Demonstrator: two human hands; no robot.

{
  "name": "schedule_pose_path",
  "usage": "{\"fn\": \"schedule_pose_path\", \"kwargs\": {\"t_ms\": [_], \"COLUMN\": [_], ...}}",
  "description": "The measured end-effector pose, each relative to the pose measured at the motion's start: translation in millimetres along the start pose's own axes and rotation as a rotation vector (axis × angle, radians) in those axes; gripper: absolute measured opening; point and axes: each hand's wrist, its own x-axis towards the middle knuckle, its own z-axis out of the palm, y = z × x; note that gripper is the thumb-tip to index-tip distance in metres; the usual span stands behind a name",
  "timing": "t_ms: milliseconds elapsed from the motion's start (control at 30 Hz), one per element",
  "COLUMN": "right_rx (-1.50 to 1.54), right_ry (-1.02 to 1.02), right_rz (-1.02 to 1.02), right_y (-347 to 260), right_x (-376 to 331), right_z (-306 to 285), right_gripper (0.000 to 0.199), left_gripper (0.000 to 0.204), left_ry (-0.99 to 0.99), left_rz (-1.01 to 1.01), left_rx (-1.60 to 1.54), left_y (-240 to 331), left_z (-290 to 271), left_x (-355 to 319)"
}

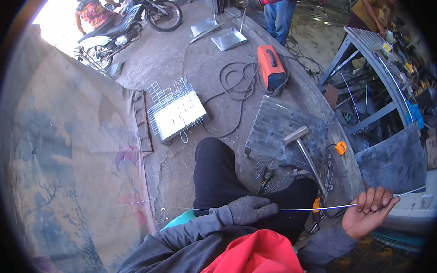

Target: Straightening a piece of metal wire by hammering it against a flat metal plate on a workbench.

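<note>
A thin straight metal wire (312, 209) runs across my lap from left to right. My left hand (247, 208), in a grey knit glove, is closed around it over my black trousers. My right hand (368, 210) is bare, with the fingers curled over the wire farther right, near the grey concrete ledge. The wire's end sticks out past that hand toward the right. A hammer (303, 150) with a steel head and shaft leans just beyond my knees, on a ribbed metal sheet (276, 122).
An orange welding machine (270, 66) with black cables lies on the concrete floor ahead. A wire mesh basket (175, 109) sits to the left of it. A painted cloth (70, 156) hangs at left. Two people stand by a metal frame (365, 69); another sits by a motorcycle (128, 24).
</note>
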Motion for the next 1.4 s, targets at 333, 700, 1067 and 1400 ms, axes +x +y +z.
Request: {"fn": "schedule_pose_path", "kwargs": {"t_ms": [333, 700, 1067, 1400], "right_rx": [-0.003, 0.062, -0.019, 0.031], "right_ry": [-0.021, -0.121, -0.18, -0.193], "right_rz": [0.139, 0.071, 0.054, 0.028], "right_y": [5.8, 3.8, 1.0, -0.1], "right_x": [-10.6, -16.6, -17.9, -18.6], "right_z": [-1.0, -25.0, -6.8, -4.3], "right_gripper": [0.047, 0.045, 0.048, 0.048], "left_gripper": [0.05, 0.031, 0.04, 0.022], "left_ry": [0.108, 0.223, 0.169, 0.244], "left_rz": [-0.031, 0.255, 0.177, 0.261], "left_rx": [0.194, 0.29, 0.288, 0.269], "left_y": [11.7, 15.2, 0.8, 11.5], "left_z": [5.5, -13.5, 7.3, -13.1], "left_x": [-2.9, -7.7, -9.8, -16.5]}}
